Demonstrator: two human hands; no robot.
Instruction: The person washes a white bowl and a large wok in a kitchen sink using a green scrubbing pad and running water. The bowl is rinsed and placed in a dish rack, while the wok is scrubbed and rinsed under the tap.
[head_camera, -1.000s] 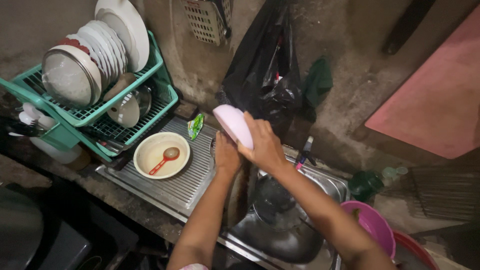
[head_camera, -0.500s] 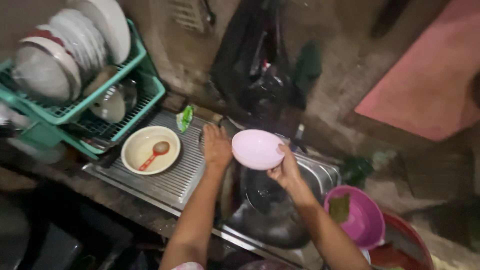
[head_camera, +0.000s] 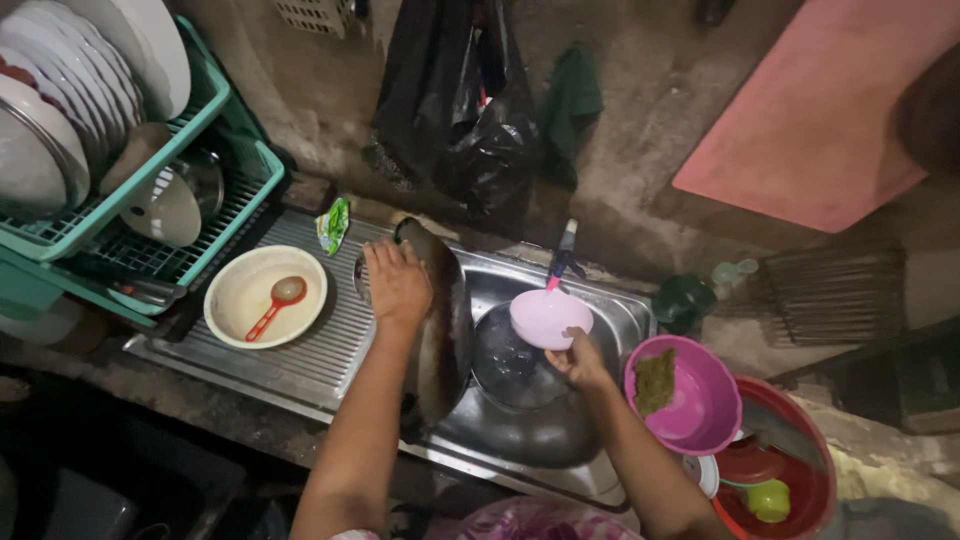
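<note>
Steel sink (head_camera: 610, 310) and drainboard (head_camera: 300, 360), stained concrete wall (head_camera: 640, 140)

Dim, warm light from above, brightest on the white plates (head_camera: 110, 60) and cream bowl (head_camera: 265, 296), faint glare on the steel sink (head_camera: 600, 300), deep shadow along lower left and right edges, wide-angle bending at the corners, slight softness and noise throughout.
</note>
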